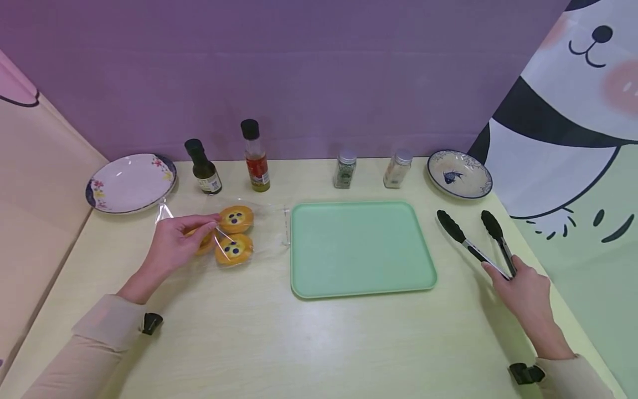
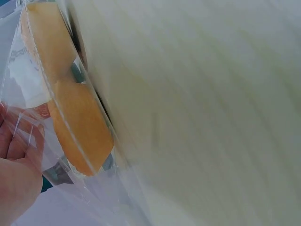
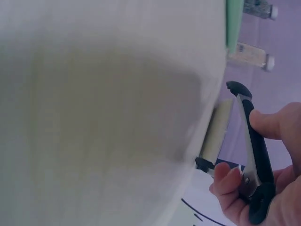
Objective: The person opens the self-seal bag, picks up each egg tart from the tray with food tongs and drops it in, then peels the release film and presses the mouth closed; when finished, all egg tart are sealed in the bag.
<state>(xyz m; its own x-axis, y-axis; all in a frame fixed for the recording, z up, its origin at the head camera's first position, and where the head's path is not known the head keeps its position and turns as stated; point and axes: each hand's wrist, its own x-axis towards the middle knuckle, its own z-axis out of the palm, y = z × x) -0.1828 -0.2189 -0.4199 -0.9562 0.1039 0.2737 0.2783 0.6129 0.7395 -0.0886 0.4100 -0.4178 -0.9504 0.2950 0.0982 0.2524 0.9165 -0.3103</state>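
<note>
On the left of the table, my left hand (image 1: 171,243) pinches a clear plastic bag (image 1: 273,230) between thumb and fingertips. Several round, orange-yellow pastries (image 1: 236,219) topped with dark blue berries show through its film. Up close in the left wrist view, the pastries (image 2: 84,127) lie behind the creased plastic, beside my fingers. Over at the right, my right hand (image 1: 529,296) grips a pair of tongs (image 1: 478,254) with black tips. The tongs' arms are spread apart and point away from me, and nothing is between the tips.
A pale green tray (image 1: 361,249) lies mid-table. Behind it stand two spice jars (image 1: 345,170), with two sauce bottles (image 1: 257,166) further left. A flowered oval plate (image 1: 132,183) sits back left; a blue-patterned dish (image 1: 471,169) sits back right. A purple wall backs the table.
</note>
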